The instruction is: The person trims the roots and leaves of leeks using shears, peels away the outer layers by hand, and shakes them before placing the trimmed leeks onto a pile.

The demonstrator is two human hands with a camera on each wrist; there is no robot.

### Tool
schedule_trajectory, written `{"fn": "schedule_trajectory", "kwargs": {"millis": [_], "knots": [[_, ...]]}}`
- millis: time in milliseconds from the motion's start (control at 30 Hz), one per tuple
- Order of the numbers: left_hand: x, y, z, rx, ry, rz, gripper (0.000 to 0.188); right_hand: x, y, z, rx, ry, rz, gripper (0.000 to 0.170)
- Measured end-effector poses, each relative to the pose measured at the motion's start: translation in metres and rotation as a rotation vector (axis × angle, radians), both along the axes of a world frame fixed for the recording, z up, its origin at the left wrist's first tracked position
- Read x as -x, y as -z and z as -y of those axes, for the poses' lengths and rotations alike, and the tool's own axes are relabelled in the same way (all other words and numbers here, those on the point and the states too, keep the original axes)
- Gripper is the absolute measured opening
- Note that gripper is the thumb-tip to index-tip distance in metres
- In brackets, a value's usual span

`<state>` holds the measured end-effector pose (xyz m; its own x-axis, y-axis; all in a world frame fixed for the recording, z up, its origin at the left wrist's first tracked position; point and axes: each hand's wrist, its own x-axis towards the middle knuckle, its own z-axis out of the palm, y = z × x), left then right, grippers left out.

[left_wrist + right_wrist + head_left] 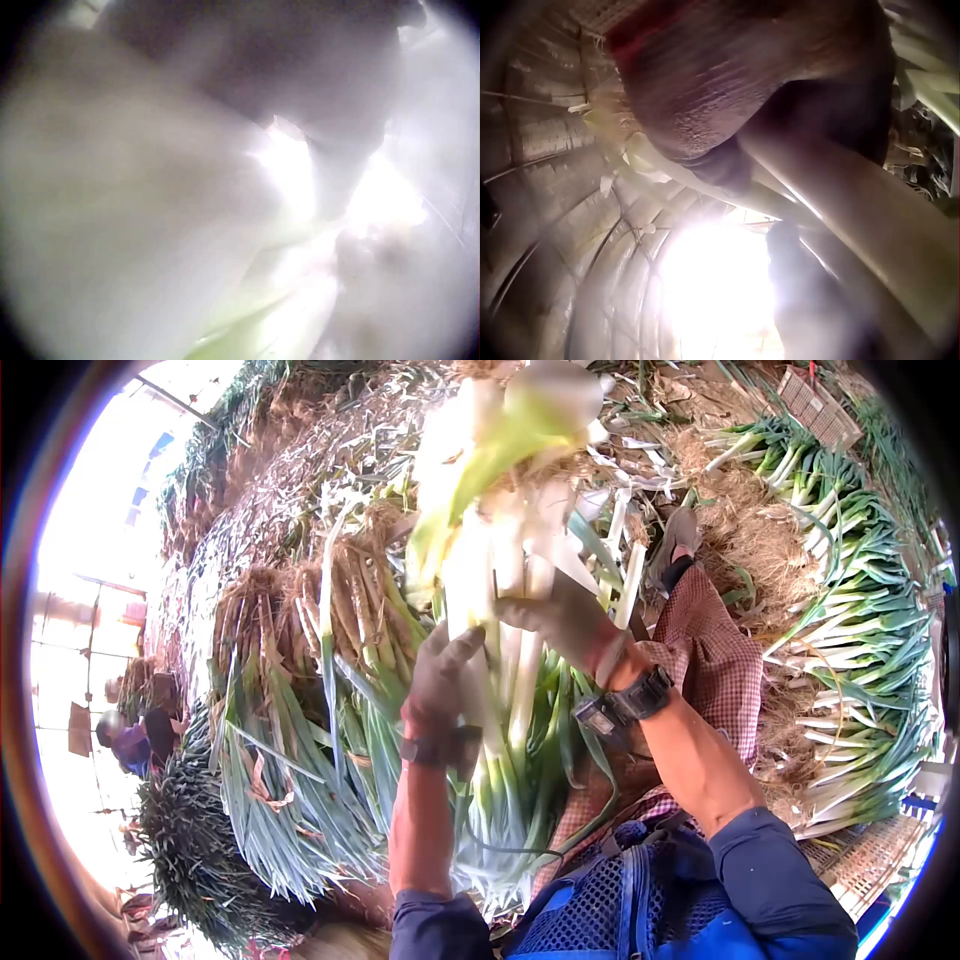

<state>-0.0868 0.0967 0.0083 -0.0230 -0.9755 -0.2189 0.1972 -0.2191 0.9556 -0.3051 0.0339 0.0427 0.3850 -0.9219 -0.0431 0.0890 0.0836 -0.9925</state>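
A bunch of leeks (pixel 515 690) with long white stalks stands in front of me, green leaves toward my body. In the head view my gloved left hand (pixel 440 675) grips the stalks from the left, fingers bent against them. My gloved right hand (pixel 565 625) holds a stalk from the right; in the right wrist view its glove (pixel 757 75) curls round a pale leek stalk (pixel 855 195). A blurred yellow-green leaf (pixel 478 470) hangs over the top of the bunch. Glare and blur hide most of the left wrist view, where a dark glove (pixel 300 67) shows.
A heap of unpeeled leeks (pixel 310 740) with brown roots lies at the left. Cleaned leeks (pixel 850 630) form a long row at the right, roots inward. Loose peelings (pixel 310 460) cover the ground behind. Another person (pixel 145 740) is at the far left.
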Motion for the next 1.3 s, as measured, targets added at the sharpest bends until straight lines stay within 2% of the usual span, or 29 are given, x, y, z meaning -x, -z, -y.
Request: {"fn": "schedule_trajectory", "kwargs": {"millis": [33,67,167,233,267,333,367,433,467,533,633,700,733,800,867,900,967,1000,1100,1133,1167,1200,1233,1267,1300], "knots": [[0.000,-0.003,0.002,0.004,-0.008,0.000,0.056,0.002,0.008,0.000,0.003,-0.002,0.002,0.051],[-0.005,0.020,0.006,0.096,-0.111,-0.089,0.048,0.002,0.016,0.000,-0.005,-0.025,0.021,0.052],[0.010,-0.025,0.016,0.156,-0.016,0.016,0.043,0.001,0.018,-0.003,-0.046,-0.043,0.094,0.053],[0.018,-0.048,0.008,0.243,0.045,0.028,0.040,-0.001,0.004,-0.003,0.104,-0.030,0.162,0.046],[0.016,-0.055,0.004,0.217,0.128,0.155,0.052,0.007,-0.008,-0.008,0.020,-0.107,0.123,0.042],[0.014,-0.033,-0.001,0.304,0.234,0.015,0.061,0.000,-0.016,-0.017,0.288,-0.226,-0.053,0.034],[0.014,-0.022,-0.003,0.340,0.291,-0.058,0.065,-0.003,-0.020,-0.022,0.297,-0.230,-0.014,0.035],[0.023,-0.037,-0.007,0.223,0.060,-0.069,0.063,-0.009,-0.034,-0.034,0.315,-0.242,0.066,0.042],[0.029,-0.050,-0.007,0.165,-0.029,-0.090,0.060,-0.009,-0.041,-0.038,0.346,-0.259,0.046,0.041],[0.031,-0.063,-0.008,0.087,-0.052,-0.136,0.055,-0.003,-0.043,-0.041,0.345,-0.287,-0.105,0.045],[-0.010,-0.034,0.000,0.478,0.168,0.701,0.048,0.005,-0.049,-0.038,0.292,-0.428,-0.194,0.047],[-0.012,-0.027,0.000,0.604,0.245,0.977,0.046,0.003,-0.043,-0.040,0.315,-0.406,-0.140,0.046],[0.005,-0.044,-0.002,0.394,0.158,0.713,0.044,0.002,-0.041,-0.041,0.337,-0.386,-0.162,0.046],[0.018,-0.062,-0.003,0.174,0.071,0.447,0.043,0.004,-0.040,-0.041,0.348,-0.369,-0.181,0.048],[0.018,-0.071,0.004,0.200,0.169,0.457,0.047,0.008,-0.047,-0.042,0.239,-0.377,-0.221,0.051],[0.016,-0.067,0.003,0.165,0.147,0.389,0.048,0.008,-0.048,-0.042,0.202,-0.381,-0.233,0.053],[0.010,-0.060,0.002,0.100,0.097,0.252,0.051,0.005,-0.040,-0.039,0.365,-0.245,-0.155,0.055],[0.002,-0.058,0.003,0.152,0.154,0.392,0.051,0.006,-0.040,-0.038,0.364,-0.243,-0.153,0.055],[-0.006,-0.048,0.001,0.257,0.137,0.478,0.050,0.014,-0.038,-0.037,0.296,-0.231,-0.216,0.050],[-0.014,-0.052,0.001,0.296,0.237,0.710,0.051,0.015,-0.035,-0.038,0.353,-0.243,-0.108,0.046],[-0.015,-0.051,-0.004,0.310,0.285,0.827,0.052,0.017,-0.033,-0.038,0.410,-0.256,0.000,0.042],[-0.011,-0.056,-0.007,0.329,0.333,0.944,0.053,0.021,-0.037,-0.037,0.409,-0.259,0.002,0.042],[0.010,-0.071,-0.015,0.304,0.123,0.740,0.034,0.025,-0.043,-0.035,0.429,-0.298,-0.136,0.039],[0.015,-0.075,-0.019,0.283,0.017,0.642,0.026,0.029,-0.045,-0.032,0.450,-0.337,-0.273,0.036],[0.021,-0.079,-0.024,0.273,-0.090,0.540,0.019,0.032,-0.040,-0.029,0.449,-0.342,-0.267,0.036]]}}
